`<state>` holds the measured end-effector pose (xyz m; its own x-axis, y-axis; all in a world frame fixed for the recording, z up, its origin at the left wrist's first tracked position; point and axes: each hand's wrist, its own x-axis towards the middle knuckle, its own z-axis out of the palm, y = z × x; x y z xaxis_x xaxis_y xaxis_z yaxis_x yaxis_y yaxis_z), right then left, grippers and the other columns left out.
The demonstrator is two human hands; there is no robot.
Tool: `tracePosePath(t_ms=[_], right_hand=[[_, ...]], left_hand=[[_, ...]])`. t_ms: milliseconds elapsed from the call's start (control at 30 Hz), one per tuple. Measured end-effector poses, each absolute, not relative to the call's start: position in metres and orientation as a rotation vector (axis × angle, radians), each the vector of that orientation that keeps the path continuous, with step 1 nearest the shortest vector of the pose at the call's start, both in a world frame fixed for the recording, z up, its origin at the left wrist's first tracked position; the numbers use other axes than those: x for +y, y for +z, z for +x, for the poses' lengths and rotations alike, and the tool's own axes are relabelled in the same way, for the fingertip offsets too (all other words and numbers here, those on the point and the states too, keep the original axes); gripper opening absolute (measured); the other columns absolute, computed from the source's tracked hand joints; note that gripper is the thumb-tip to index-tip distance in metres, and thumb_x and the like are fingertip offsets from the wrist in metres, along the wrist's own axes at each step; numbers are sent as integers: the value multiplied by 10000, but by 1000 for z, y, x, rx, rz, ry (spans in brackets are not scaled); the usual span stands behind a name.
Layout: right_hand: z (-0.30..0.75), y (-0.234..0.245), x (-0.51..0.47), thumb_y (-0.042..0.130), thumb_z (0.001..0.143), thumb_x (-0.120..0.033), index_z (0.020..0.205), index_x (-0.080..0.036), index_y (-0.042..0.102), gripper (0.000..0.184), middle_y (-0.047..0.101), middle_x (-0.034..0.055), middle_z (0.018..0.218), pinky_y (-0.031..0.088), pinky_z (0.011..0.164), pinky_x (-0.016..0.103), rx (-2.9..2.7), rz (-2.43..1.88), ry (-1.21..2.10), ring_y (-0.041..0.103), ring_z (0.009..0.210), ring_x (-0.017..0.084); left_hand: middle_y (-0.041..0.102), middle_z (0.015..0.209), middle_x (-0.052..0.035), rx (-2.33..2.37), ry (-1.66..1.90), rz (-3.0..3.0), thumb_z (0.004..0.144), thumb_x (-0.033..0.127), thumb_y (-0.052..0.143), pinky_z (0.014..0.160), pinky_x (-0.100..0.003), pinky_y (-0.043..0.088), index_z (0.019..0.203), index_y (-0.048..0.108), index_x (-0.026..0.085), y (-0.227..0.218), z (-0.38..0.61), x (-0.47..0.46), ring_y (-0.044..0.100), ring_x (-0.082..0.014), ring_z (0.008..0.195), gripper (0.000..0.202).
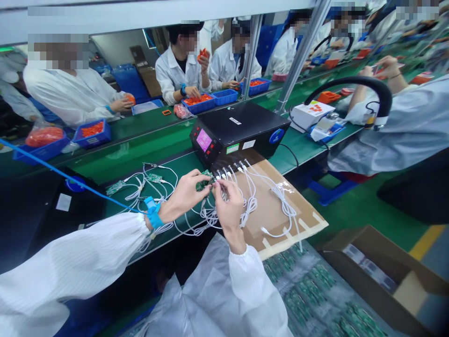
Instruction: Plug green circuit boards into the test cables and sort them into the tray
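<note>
A small green circuit board (202, 180) is pinched in my left hand (187, 191), which wears a blue wrist strap. Close against it, my right hand (228, 201) has thumb and finger pressed together at the board's right end; what sits between them is too small to make out, perhaps a cable plug. Just beyond my hands stands a black test box (242, 128) with a lit pink screen. White cables (250, 206) run from its front edge over a cardboard sheet (301, 220). Left of my hands, more circuit boards (115, 187) lie among coiled white cables (140, 187).
Trays of green boards (308, 290) lie below the cardboard, beside an open carton (382, 276). A blue cord (70, 178) stretches to my wrist strap. Across the green belt (147, 135), co-workers handle orange parts from blue bins (198, 104). A metal post (303, 56) rises behind the box.
</note>
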<state>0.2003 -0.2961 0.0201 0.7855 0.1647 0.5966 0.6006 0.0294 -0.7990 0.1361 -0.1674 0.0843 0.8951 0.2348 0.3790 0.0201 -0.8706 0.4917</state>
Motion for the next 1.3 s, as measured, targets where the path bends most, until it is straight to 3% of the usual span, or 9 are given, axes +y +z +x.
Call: tracePosePath(t_ms=[533, 1000, 1300], right_hand=[[205, 16, -294, 560, 1038, -291, 1046, -200, 689, 158, 700, 61, 1007, 586, 858, 353, -661, -1532, -308, 690, 920, 181], [204, 16, -293, 518, 1053, -315, 1035, -203, 684, 201, 703, 63, 1001, 563, 869, 356, -663, -1598, -317, 683, 930, 187], [205, 3, -291, 626, 997, -374, 1085, -211, 707, 203, 738, 71, 1073, 594, 918, 400, -531, -1498, -187, 723, 977, 203]], left_hand=[[593, 936, -38, 52, 743, 2619, 918, 139, 694, 666, -258, 491, 1076, 758, 163, 73, 135, -168, 588, -126, 730, 171], [606, 1004, -55, 131, 589, 2780, 978, 207, 620, 604, -270, 452, 1122, 750, 186, 73, 136, -173, 570, -127, 697, 196], [643, 951, -54, 187, 585, 2600, 944, 212, 696, 721, -299, 508, 1118, 774, 171, 75, 144, -166, 628, -160, 793, 196]])
